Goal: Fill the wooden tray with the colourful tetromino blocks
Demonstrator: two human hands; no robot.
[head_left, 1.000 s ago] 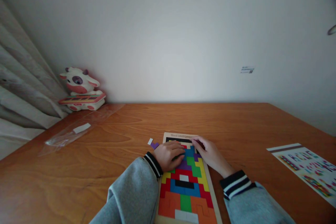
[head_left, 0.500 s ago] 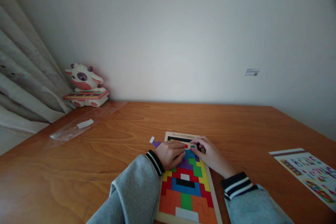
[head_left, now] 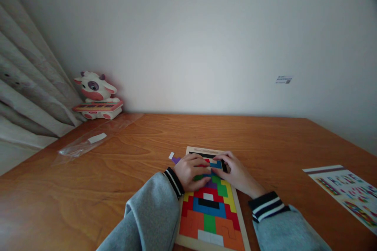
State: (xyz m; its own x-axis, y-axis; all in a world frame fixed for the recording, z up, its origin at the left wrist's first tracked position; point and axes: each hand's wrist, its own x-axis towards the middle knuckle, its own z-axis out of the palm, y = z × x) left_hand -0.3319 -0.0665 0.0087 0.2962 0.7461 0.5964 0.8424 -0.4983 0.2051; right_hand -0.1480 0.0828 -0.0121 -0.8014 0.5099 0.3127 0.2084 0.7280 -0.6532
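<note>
A wooden puzzle board (head_left: pixel 243 223) filled with coloured block pieces lies on the table in front of me. My left hand (head_left: pixel 193 171) rests over its upper left part, fingers stretched out and partly spread across the pieces. At the upper right, my right hand (head_left: pixel 232 170) has thumb and index finger on either side of a blue puzzle piece (head_left: pixel 217 164). The black base shows near the board's top edge. Beside my left hand, off the board, lie a purple piece (head_left: pixel 176 160) and a white piece (head_left: pixel 171 155); the purple one is partly hidden.
A printed pattern sheet (head_left: pixel 343 188) lies on the table (head_left: pixel 147 137) at the right. A clear plastic bag (head_left: pixel 73 151) with a white label is at the left, before a cow-shaped toy keyboard (head_left: pixel 98 106). A curtain (head_left: pixel 23 98) hangs along the left side.
My left fingers have spread a little and shifted on the board. Between my right thumb and index finger more of the blue piece shows. The view has moved slightly.
</note>
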